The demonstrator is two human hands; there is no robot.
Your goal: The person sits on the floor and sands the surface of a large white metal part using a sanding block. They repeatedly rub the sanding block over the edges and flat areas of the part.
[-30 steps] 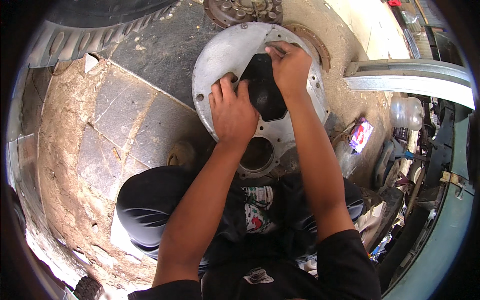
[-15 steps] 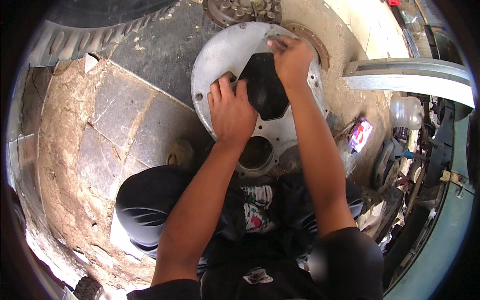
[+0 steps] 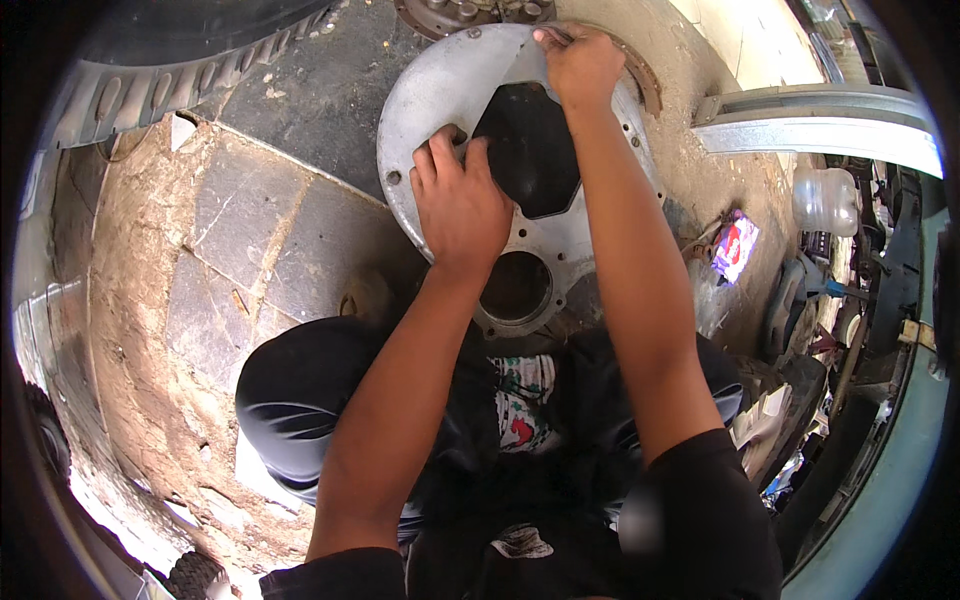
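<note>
A round grey metal housing plate [image 3: 425, 100] lies in front of me, with a large dark angular opening and a smaller round hole near my lap. My left hand [image 3: 462, 205] rests on it left of the opening, bent fingers apart and thumb near the opening's edge. At the plate's far rim, my right hand [image 3: 585, 70] has its fingers pinched together against the surface. Something small and dark shows at those fingertips, but I cannot make out what it is.
Beyond the plate lies a rusty round part with bolts [image 3: 465, 12]. A big tyre [image 3: 180, 75] stands at the far left. To the right are a metal channel bar [image 3: 820, 120], a purple packet [image 3: 735, 248], a clear plastic bottle [image 3: 825, 202] and clutter.
My right hand has slid farther away, up to the plate's far rim. My left hand stays at the same spot on the plate. The whole view has shifted slightly.
</note>
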